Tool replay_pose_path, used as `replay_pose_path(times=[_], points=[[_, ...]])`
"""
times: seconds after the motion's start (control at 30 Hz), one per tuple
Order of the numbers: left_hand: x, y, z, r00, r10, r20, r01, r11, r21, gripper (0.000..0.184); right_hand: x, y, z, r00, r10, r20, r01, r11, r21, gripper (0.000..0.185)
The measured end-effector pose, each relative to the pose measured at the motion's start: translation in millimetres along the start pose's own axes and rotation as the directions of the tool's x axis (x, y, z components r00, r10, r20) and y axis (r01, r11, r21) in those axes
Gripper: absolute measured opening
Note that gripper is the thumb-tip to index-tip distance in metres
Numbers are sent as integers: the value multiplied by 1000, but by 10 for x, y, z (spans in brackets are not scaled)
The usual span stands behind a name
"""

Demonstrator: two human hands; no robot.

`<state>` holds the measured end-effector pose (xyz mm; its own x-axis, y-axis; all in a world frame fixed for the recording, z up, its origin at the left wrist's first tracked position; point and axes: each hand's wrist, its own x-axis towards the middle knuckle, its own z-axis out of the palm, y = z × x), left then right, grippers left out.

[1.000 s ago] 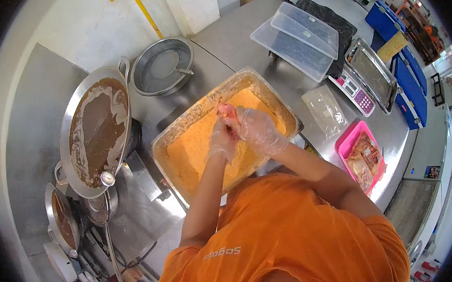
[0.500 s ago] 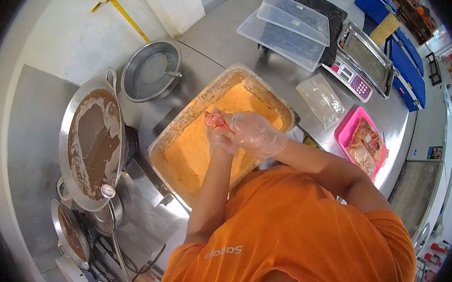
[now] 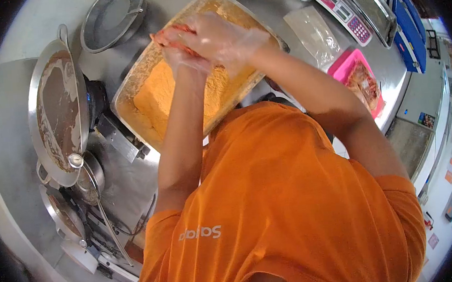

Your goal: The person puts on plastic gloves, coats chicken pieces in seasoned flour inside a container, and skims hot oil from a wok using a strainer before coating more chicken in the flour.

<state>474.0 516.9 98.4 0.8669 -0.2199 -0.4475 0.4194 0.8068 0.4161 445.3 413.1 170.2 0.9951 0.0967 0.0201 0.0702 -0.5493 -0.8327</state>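
A piece of raw chicken point(image 3: 169, 36), reddish and wet-looking, is held between my two hands over the metal tub point(image 3: 121, 104). My left hand point(image 3: 184, 60), in a clear plastic glove, grips it from below and the left. From the right, my right hand point(image 3: 216, 39), gloved the same way, closes over it and hides much of the piece. Orange breading flour point(image 3: 162, 90) lies heaped in the tub under my hands and wrists.
To the left stands a large wok point(image 3: 59, 113) of brown frothy oil, with a dial thermometer point(image 3: 76, 160) at its rim. A round metal pan point(image 3: 113, 20) is behind. At right are a pink tray point(image 3: 350, 61) of raw meat, a plastic bag point(image 3: 313, 35) and a digital scale point(image 3: 346, 17).
My hands, still together on the raw chicken, have moved forward and left toward the tub's far side. The head view has shifted, so the surroundings sit higher and further left.
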Motion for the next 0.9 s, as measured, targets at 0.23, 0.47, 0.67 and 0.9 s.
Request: replay_pose_path(times=[0.23, 0.47, 0.67, 0.9], points=[[339, 15, 140, 978, 150, 143, -150, 989, -13, 36, 248, 123, -56, 996, 83, 43, -92, 958, 270, 54], [519, 178, 24, 996, -6, 93, -22, 955, 295, 55, 220, 196, -92, 979, 203, 20, -200, 976, -80, 55], [-104, 188, 96, 369, 547, 752, -828, -174, 533, 30, 153, 321, -122, 818, 425, 388, -572, 529, 626, 48], [-112, 403, 25, 348, 252, 903, -899, -185, 398, 29, -139, -24, -272, 862, 412, 297, -497, 567, 657, 37]])
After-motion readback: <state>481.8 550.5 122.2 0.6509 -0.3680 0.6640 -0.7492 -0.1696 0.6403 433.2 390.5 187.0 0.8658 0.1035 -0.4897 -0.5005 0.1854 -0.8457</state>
